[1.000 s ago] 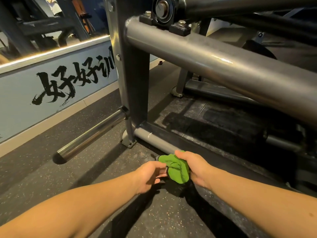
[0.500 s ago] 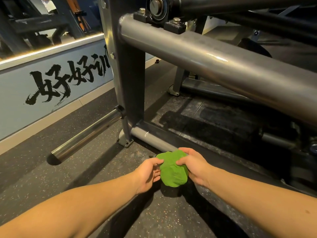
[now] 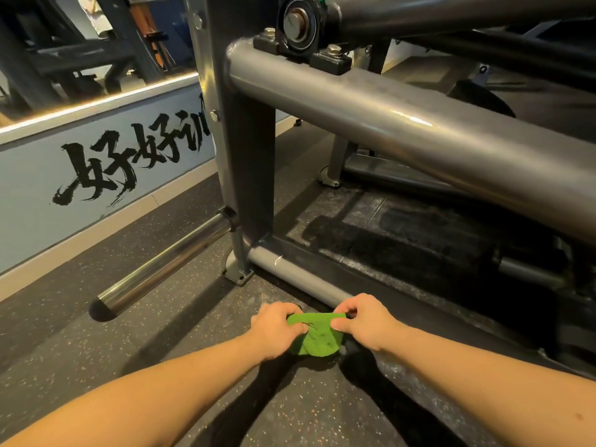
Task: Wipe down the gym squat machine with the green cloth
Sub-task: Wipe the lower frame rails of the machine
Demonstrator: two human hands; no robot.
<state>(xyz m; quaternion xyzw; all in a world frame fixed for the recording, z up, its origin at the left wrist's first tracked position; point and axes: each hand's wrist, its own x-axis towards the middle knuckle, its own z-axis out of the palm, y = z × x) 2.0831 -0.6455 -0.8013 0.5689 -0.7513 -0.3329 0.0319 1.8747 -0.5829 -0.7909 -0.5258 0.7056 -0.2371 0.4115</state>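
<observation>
My fingers on both hands are clenched on the top edge of the green cloth. The left hand pinches it at nine o'clock and the right hand at three, so it hangs spread between them, low over the speckled rubber floor. I judge I am pulling it flat to get a broad face for wiping. The lower frame tube of the squat machine lies just beyond the cloth at twelve o'clock, which is likely why I hold it down here. The tube runs up toward eleven to the upright post. From there the thick upper crossbar sweeps to three o'clock, and a chrome weight peg juts toward nine. My hands hide the tube behind them, and I cannot tell whether the cloth touches it or the floor. The machine is cut off at the top and right, and its far right is too dark to read.
</observation>
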